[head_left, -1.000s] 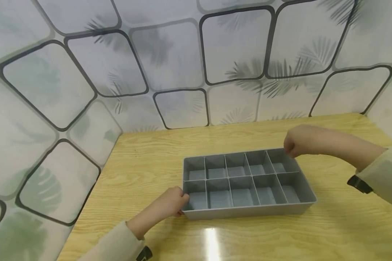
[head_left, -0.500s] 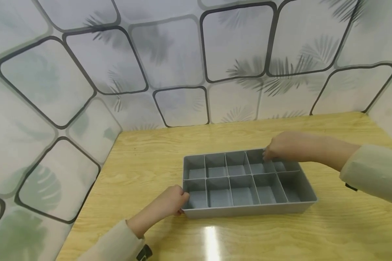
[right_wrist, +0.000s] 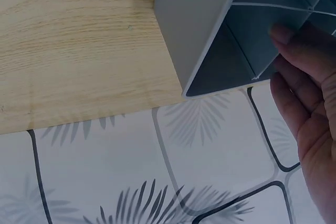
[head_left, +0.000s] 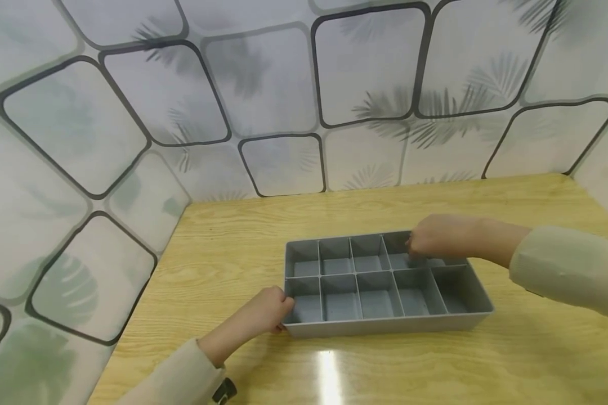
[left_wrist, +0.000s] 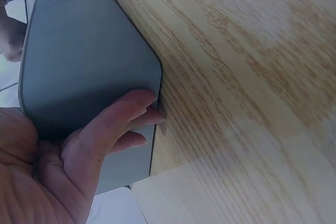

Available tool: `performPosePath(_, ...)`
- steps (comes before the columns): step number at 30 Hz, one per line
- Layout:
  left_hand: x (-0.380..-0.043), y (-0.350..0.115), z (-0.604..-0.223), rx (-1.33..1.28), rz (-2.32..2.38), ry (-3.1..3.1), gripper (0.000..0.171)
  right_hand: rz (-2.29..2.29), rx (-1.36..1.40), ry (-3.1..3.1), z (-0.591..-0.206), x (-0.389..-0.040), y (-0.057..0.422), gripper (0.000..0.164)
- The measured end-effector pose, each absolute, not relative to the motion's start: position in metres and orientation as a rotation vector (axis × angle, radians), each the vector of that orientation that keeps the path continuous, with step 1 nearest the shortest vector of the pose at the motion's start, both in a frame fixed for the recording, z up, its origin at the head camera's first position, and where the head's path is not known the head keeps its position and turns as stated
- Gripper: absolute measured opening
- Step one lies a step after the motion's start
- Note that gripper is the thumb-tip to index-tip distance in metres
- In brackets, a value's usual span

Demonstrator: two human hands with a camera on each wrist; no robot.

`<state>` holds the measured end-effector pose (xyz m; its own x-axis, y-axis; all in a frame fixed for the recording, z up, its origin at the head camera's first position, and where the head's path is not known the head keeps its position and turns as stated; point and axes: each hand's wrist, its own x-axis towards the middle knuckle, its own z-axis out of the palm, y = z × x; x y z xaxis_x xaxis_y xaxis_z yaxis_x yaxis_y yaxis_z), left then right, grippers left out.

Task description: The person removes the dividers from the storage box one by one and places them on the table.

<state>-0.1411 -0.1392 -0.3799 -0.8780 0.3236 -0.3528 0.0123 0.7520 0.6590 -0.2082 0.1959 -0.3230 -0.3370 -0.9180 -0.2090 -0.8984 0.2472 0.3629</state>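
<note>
A grey compartment tray with two rows of cells lies on the wooden table. At its near left corner my left hand grips the end wall; in the left wrist view the left hand's fingers lie along the outside of that wall, down toward the table. My right hand reaches over the far row near its right end. There the right wrist view shows the thumb and fingers on either side of a thin divider, pinching it. The right hand covers part of the far right cell.
Pale wood-grain table surrounds the tray. Behind and to the left stand walls with a printed pattern of rounded squares and leaves. Light reflects off the tabletop in front of the tray.
My right hand has moved left and lower, from the tray's far right corner to the divider left of the last far cell. My left hand and the tray have stayed put.
</note>
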Motion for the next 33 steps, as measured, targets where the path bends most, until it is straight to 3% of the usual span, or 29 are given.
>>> performPosePath(33, -0.141, -0.139, -0.384, 0.257, 0.945, 2.53, 0.022, -0.777, 1.771, -2.443, -0.319, -0.21, 0.2, 0.014)
